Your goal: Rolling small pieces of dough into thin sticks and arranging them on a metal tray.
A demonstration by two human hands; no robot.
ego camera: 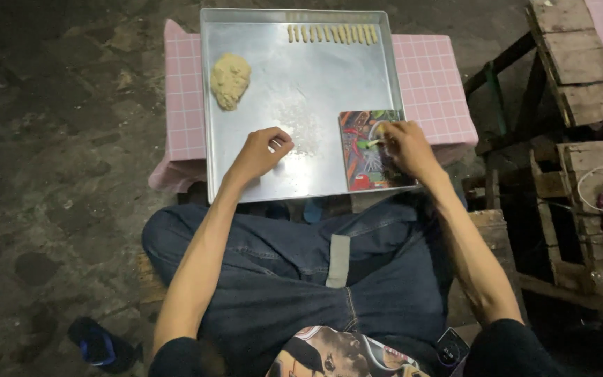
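dough strip [375,142] pinched under right fingers [393,134]

The ground [57,181] is dark, rough and stained, dimly lit, with pale scraps lying at about eight o'clock. A small low table under a pink checked cloth [434,84] stands at twelve o'clock. Weathered wooden crates and benches [574,63] crowd the two and three o'clock side, one crate holding tangled cord. A dark blue sandal [99,345] lies at seven o'clock.
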